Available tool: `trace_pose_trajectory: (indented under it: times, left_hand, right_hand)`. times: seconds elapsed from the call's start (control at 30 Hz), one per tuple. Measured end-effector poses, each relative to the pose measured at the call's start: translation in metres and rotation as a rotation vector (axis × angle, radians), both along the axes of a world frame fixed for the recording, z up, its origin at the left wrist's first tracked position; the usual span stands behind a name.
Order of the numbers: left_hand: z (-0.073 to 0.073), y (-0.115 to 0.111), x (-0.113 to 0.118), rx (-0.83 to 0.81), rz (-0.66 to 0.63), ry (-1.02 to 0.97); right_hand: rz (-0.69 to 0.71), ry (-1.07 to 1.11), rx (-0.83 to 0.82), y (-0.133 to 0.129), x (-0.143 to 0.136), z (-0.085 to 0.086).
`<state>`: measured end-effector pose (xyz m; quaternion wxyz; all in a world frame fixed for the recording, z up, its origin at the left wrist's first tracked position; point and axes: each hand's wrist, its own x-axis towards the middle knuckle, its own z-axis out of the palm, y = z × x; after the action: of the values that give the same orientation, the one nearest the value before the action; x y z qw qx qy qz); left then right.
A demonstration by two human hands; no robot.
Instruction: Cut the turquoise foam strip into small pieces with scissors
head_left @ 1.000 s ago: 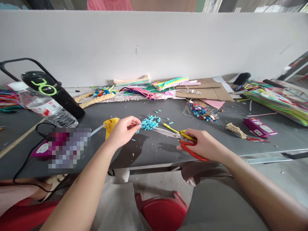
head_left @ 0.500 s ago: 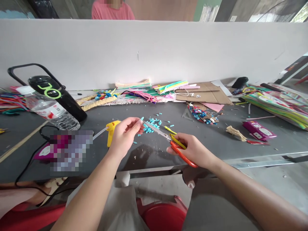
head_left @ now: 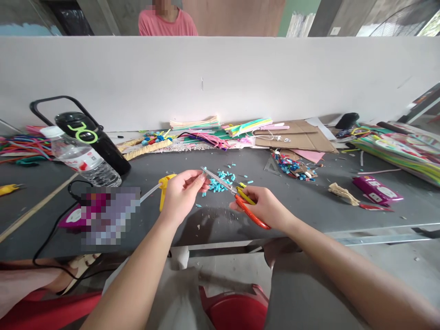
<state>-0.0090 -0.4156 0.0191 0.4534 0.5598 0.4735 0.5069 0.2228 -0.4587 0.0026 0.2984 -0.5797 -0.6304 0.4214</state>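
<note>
My right hand point(head_left: 270, 208) is wrapped round the handles of a pair of scissors point(head_left: 253, 215), one handle orange-red and one yellow. The blades point up and left to the fingertips of my left hand point(head_left: 182, 192). Thumb and forefinger of that hand are pinched on a small light-blue piece point(head_left: 204, 169); only its tip shows, right by the blade ends. Beneath the blades, short cut light-blue pieces point(head_left: 222, 182) lie heaped on the dark grey table point(head_left: 220, 224). A yellow glue gun point(head_left: 163, 195) with a whitish stick lies just left of my left hand, partly hidden by it.
A water bottle point(head_left: 84, 160) and black flask point(head_left: 108, 151) stand at left, near a purple box point(head_left: 74, 217) with a cable. Bundled pipe cleaners point(head_left: 249, 126) and cardboard point(head_left: 302, 137) line the white partition point(head_left: 220, 68). Another purple box point(head_left: 377, 190) lies at right. A person sits beyond the partition.
The scissors have shifted slightly left and up relative to my left hand, their tips now over its fingertips. The whole view has moved a little, sliding the table things right and down.
</note>
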Motion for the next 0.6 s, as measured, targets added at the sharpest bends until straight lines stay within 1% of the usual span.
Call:
trace_pose_trajectory:
  times: [0.13,0.2,0.27,0.43,0.5,0.6]
  left_hand:
    - [0.0,0.002,-0.004,0.039,0.012,0.07]
    - [0.001,0.003,-0.006,0.06,0.018,0.111]
    - [0.001,0.003,-0.007,0.076,0.03,0.15]
    - [0.002,0.001,-0.006,0.098,0.048,0.212]
    - [0.002,0.001,-0.005,0.099,0.039,0.213]
    - [0.001,0.001,-0.004,0.099,0.032,0.208]
  right_hand:
    - [0.014,-0.032,0.01,0.004,-0.002,0.004]
    - [0.023,-0.083,0.031,0.004,-0.001,0.006]
    - [0.028,-0.187,0.082,0.003,0.001,0.008]
    - [0.055,-0.555,0.227,0.003,0.002,0.013]
    - [0.082,-0.623,0.242,0.003,0.002,0.015]
    - [0.106,-0.619,0.234,0.003,0.002,0.016]
